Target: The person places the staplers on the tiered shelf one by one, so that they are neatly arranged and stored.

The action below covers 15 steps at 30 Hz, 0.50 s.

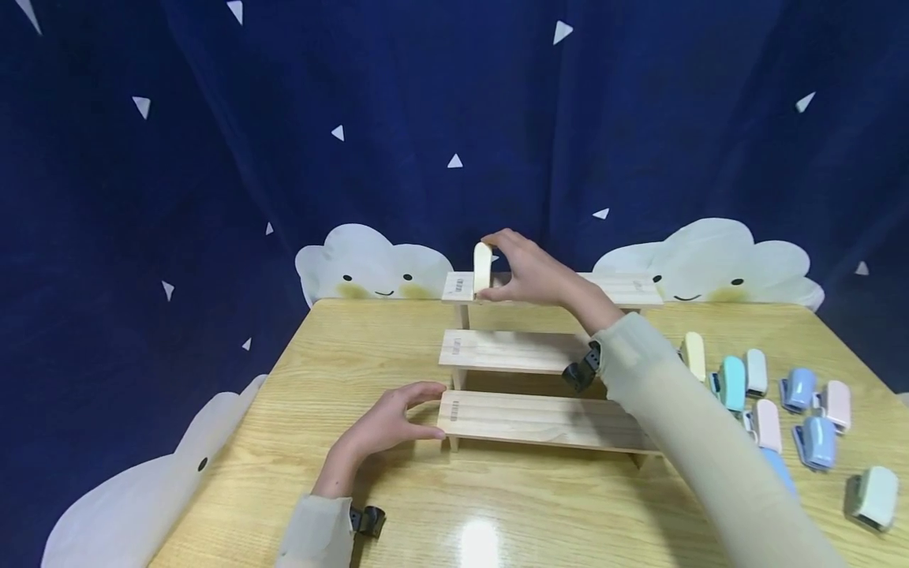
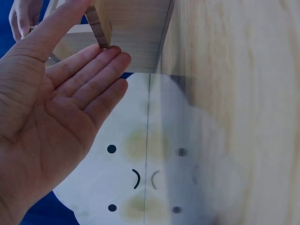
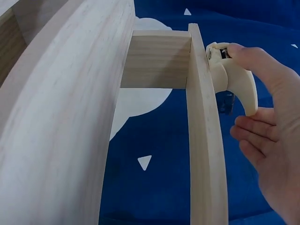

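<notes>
A small cream stapler [image 1: 482, 268] stands on end at the left of the wooden rack's top shelf [image 1: 611, 288], and my right hand [image 1: 533, 272] pinches it between thumb and fingers. Its curved lever [image 3: 243, 86] and some metal parts show in the right wrist view, close against the shelf board. At the left end of the bottom shelf [image 1: 533, 418] is my left hand [image 1: 387, 422], thumb toward the front corner and index finger toward the back one. In the left wrist view its fingers [image 2: 93, 77] are nearly straight, with tips at the board's end.
To the right of the rack lie several pastel staplers, including a cream one [image 1: 693, 355], a turquoise one [image 1: 732, 384], a blue one [image 1: 819, 442] and a pale green one [image 1: 877, 495]. A dark blue curtain [image 1: 398, 181] with clouds hangs behind the wooden table [image 1: 355, 347].
</notes>
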Tool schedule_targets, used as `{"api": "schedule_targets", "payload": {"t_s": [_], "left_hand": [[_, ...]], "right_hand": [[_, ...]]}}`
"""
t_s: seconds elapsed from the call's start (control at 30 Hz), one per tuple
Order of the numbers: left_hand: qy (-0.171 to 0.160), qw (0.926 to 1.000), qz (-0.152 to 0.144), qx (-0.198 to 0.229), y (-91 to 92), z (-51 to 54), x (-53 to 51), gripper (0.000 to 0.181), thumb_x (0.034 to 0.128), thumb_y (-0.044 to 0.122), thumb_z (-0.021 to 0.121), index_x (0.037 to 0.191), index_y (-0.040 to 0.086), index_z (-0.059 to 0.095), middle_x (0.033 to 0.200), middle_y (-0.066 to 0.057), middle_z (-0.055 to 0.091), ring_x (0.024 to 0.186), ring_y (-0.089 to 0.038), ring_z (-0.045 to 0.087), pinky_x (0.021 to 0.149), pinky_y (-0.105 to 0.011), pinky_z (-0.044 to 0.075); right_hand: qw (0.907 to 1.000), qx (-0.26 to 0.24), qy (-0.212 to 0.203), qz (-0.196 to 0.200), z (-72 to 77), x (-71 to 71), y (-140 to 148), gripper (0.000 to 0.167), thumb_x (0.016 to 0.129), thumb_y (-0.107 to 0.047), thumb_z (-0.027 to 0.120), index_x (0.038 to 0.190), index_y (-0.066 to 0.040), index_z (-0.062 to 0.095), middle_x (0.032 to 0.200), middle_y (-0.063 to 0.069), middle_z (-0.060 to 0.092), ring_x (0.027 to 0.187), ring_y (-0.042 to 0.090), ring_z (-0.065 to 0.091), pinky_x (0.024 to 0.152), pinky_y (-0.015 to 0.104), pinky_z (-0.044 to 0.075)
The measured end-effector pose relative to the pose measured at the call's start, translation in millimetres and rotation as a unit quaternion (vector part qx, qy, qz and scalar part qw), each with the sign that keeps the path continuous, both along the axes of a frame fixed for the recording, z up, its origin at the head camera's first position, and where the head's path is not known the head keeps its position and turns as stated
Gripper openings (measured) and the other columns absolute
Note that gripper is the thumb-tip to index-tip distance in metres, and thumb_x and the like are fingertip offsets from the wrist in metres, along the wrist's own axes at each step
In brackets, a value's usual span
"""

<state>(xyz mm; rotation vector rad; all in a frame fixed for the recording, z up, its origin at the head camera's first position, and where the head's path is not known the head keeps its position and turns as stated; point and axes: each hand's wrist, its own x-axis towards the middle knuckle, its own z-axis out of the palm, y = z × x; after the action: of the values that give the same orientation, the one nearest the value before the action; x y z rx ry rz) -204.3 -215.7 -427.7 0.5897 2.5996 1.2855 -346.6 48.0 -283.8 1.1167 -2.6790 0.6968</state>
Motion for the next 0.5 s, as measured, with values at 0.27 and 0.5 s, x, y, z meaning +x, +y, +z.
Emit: {"api": "schedule_targets", "payload": {"t_s": [0.27, 0.5], "left_hand": [[0.005, 1.0000, -0.001, -0.002, 1.1, 1.2, -0.5, 0.072, 0.0790, 0.029, 0.081, 0.140, 0.006, 0.050, 0.142, -0.011, 0.057, 0.134, -0.031, 0.052, 0.116, -0.049, 0.039], [-0.003, 1.0000, 0.005, -0.004, 0.4, 1.2, 0.0, 0.073, 0.0781, 0.030, 0.082, 0.140, 0.008, 0.050, 0.143, -0.009, 0.056, 0.135, -0.029, 0.051, 0.117, -0.049, 0.038]], "right_hand": [[0.9999, 0.010, -0.012, -0.004, 2.4, 1.7, 2, 0.090, 0.079, -0.044, 0.079, 0.147, -0.002, 0.037, 0.147, 0.015, 0.043, 0.136, 0.030, 0.042, 0.117, 0.048, 0.038], [0.9999, 0.004, -0.002, -0.016, 7.5, 7.3, 17, 0.099, 0.077, -0.053, 0.078, 0.152, -0.007, 0.032, 0.153, 0.011, 0.037, 0.142, 0.028, 0.035, 0.120, 0.051, 0.033]]}}
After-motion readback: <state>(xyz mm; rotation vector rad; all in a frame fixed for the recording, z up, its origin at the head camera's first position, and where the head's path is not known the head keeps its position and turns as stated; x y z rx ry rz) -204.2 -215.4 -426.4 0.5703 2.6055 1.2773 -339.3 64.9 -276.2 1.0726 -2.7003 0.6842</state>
